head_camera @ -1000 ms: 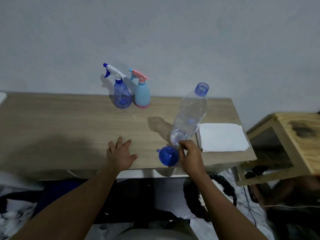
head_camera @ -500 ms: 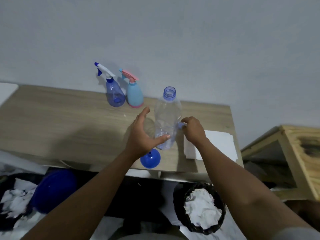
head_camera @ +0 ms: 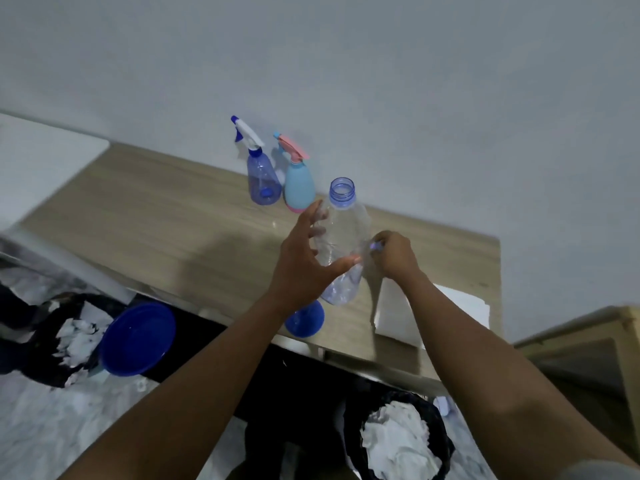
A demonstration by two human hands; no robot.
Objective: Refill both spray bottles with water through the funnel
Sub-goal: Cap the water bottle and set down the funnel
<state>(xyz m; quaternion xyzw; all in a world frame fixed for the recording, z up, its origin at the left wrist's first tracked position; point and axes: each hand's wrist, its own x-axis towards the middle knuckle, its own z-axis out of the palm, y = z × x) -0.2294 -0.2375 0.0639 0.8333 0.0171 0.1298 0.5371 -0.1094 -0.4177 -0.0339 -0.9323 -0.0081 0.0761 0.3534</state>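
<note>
- Standing nearest on the floor are a black bin (head_camera: 398, 441) stuffed with white paper and a round blue lid or bowl (head_camera: 138, 339), both below the table's near edge.
- At that near edge sits the blue funnel (head_camera: 304, 318), partly hidden by the left forearm; a stack of white paper (head_camera: 398, 323) lies just beside it on the right.
- The left hand (head_camera: 304, 261) wraps thumb and fingers around the clear water bottle (head_camera: 341, 244), which is uncapped and upright, leaning slightly.
- The right hand (head_camera: 394, 256) is closed beside the bottle, pinching something small and bluish, likely the cap; blur leaves that uncertain.
- Farthest back, against the wall, the blue spray bottle (head_camera: 261, 180) and the pink-and-teal spray bottle (head_camera: 298, 187) touch, trigger heads still on.
- Judgement: park the cap well clear of the edge, keep the bottle upright, then unscrew one sprayer and seat the funnel before pouring.
- The wooden table (head_camera: 156, 216) offers open room to the left; the right side is crowded by paper and ends close by, so work leftward.
</note>
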